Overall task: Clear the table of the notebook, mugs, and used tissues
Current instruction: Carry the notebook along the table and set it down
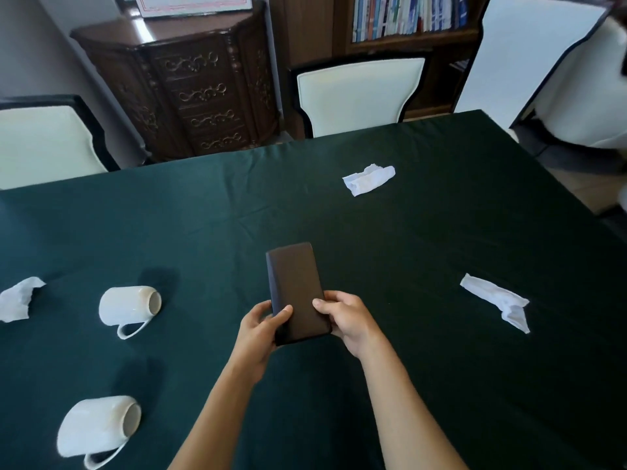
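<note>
A closed dark brown notebook (295, 283) is held over the middle of the green-clothed table (424, 368). My left hand (261, 329) grips its near left edge and my right hand (346, 317) grips its near right edge. Two white mugs lie on their sides at the left, one further away (127, 307) and one nearer (96, 427). Three crumpled white tissues lie on the cloth: one at the far left edge (17, 300), one at the back (369, 179), one at the right (497, 300).
White-cushioned chairs stand along the far side (356, 96) and at the left (44, 144) and right (583, 96). A carved dark wooden cabinet (200, 86) and a bookshelf (407, 15) stand behind the table.
</note>
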